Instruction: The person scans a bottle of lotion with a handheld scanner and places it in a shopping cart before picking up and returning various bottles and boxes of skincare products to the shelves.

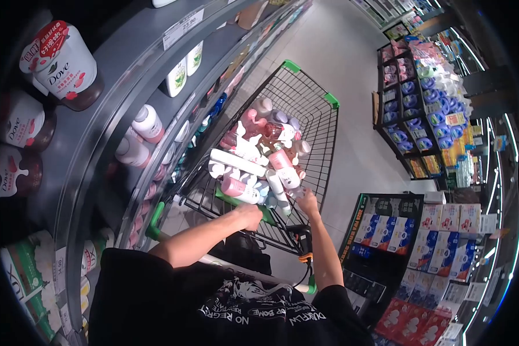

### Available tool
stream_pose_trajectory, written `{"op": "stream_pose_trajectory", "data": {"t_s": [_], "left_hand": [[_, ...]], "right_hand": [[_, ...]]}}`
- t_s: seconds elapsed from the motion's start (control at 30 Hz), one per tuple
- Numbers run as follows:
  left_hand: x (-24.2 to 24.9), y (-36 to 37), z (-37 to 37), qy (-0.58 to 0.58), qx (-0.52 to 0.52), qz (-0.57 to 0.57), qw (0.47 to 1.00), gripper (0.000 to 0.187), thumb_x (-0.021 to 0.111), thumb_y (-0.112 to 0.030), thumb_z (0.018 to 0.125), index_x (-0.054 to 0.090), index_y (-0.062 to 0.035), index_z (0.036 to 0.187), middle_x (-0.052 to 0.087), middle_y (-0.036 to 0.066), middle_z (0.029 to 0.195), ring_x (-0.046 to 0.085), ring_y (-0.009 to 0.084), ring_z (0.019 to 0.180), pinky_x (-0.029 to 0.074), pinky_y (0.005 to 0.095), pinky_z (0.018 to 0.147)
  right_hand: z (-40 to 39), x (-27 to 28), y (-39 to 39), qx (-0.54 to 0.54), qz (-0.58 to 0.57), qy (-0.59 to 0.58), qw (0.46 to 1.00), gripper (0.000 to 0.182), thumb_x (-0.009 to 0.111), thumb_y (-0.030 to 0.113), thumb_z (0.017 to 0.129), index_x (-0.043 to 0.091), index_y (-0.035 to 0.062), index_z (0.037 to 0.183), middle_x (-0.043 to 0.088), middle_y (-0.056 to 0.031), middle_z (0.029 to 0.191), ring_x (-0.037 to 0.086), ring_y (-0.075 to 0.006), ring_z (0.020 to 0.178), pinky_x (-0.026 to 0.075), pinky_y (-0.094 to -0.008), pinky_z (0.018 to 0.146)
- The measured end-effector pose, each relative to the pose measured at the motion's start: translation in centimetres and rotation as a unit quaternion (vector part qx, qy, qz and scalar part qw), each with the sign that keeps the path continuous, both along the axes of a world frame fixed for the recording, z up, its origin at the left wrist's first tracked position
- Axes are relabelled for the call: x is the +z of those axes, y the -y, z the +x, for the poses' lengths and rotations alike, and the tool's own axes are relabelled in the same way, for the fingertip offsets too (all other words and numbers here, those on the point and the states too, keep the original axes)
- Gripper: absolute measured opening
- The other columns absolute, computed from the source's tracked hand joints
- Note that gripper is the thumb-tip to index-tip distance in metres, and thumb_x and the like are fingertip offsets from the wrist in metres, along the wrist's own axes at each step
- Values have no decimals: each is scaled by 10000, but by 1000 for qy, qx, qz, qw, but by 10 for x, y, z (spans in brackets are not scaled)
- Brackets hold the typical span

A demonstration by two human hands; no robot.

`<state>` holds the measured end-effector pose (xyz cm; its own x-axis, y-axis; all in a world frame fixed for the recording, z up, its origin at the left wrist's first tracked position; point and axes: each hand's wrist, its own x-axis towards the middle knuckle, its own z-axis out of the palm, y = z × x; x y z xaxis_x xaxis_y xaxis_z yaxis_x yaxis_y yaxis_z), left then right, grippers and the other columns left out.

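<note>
A wire shopping cart [323, 124] with green corners stands in front of me, and a heap of pink, white and red bottles [256, 153] lies in it. My left hand [248, 217] is at the near edge of the heap, just below a pink-and-white bottle [236, 188]; its fingers are curled, and what they hold, if anything, is hidden. At the heap's near right side is my right hand [307, 202], fingers bent beside a white bottle [278, 185]. Whether it grips anything is too small to tell.
Shelves [118, 109] with Dove bottles [69, 69] and other bottles run along the left. A display rack [406, 109] of purple packs stands at the upper right. Stacked boxes [435, 254] are at the lower right. A black bag [242, 254] hangs near the cart handle.
</note>
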<state>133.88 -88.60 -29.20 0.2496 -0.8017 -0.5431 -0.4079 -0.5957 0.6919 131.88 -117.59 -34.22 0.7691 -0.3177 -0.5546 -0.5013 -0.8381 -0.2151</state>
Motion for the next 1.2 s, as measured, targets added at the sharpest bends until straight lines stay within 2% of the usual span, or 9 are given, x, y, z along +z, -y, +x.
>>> {"op": "stream_pose_trajectory", "data": {"t_s": [0.23, 0.4, 0.43, 0.6, 0.8, 0.93, 1.1, 1.13, 1.2], "left_hand": [[-16, 5, 4, -14, 48, 7, 999, 182, 613, -111, 719, 736, -41, 833, 712, 150, 905, 689, 314, 893, 551, 416, 756], [-19, 5, 11, -19, 41, 6, 999, 188, 611, -110, 722, 725, -28, 847, 707, 169, 915, 687, 335, 888, 551, 431, 760], [-19, 6, 11, -20, 45, -4, 999, 192, 605, -111, 723, 712, -9, 846, 702, 192, 910, 686, 353, 873, 549, 448, 759], [-15, 9, 17, 1, 9, 8, 1000, 243, 620, -97, 754, 709, -31, 970, 711, 124, 931, 689, 318, 894, 556, 428, 772], [8, 7, 38, 188, 232, -185, 936, 765, 764, -162, 708, 372, -35, 1353, 414, 183, 1287, 468, 366, 1190, 480, 501, 916], [20, 6, 54, 217, 252, -370, 868, 930, 842, -220, 622, 344, -44, 1388, 441, 204, 1321, 509, 402, 1155, 476, 492, 947], [76, -14, 52, -30, 326, -383, 863, 898, 821, -174, 541, 424, -52, 1338, 631, 187, 1141, 638, 332, 1027, 513, 427, 905], [89, -20, 51, -11, 396, -348, 850, 846, 832, -176, 536, 472, -73, 1295, 637, 172, 1139, 646, 331, 1017, 523, 414, 892], [99, -35, 53, 46, 467, -399, 788, 840, 855, -190, 530, 483, -54, 1270, 642, 170, 1125, 651, 317, 1014, 525, 405, 895]], "right_hand": [[6, -63, -5, -29, 6, 30, 999, 585, 703, 343, 784, 502, -52, 1165, 649, -284, 1028, 626, -460, 978, 492, -470, 864], [-4, -68, 19, -63, 175, 34, 982, 546, 681, 419, 852, 576, -44, 1123, 663, -205, 831, 678, -305, 806, 523, -390, 728], [9, -31, 3, -80, 206, 30, 975, 545, 650, 459, 879, 604, -54, 1058, 628, -115, 710, 633, -190, 658, 503, -337, 621], [33, 41, -7, -124, 162, 118, 972, 531, 616, 477, 899, 620, -50, 962, 582, -75, 620, 566, -165, 556, 464, -348, 544], [35, 143, -35, -39, 76, 183, 979, 363, 611, 340, 940, 622, -23, 958, 545, -23, 633, 491, -81, 570, 410, -269, 518], [34, 217, -85, -26, 291, 244, 925, 267, 671, 233, 908, 629, 7, 1044, 579, 5, 823, 489, -64, 723, 407, -223, 614], [46, 248, -133, 97, 256, 306, 912, 234, 675, 190, 904, 618, -6, 1019, 594, -25, 863, 540, -84, 769, 466, -243, 666], [46, 242, -139, 85, 290, 361, 882, 301, 620, 245, 935, 589, -6, 1099, 591, -36, 875, 554, -104, 784, 478, -264, 689], [47, 241, -156, -134, 540, 420, 717, 400, 531, 311, 969, 525, -12, 1205, 578, -37, 873, 557, -126, 792, 480, -282, 702]]}}
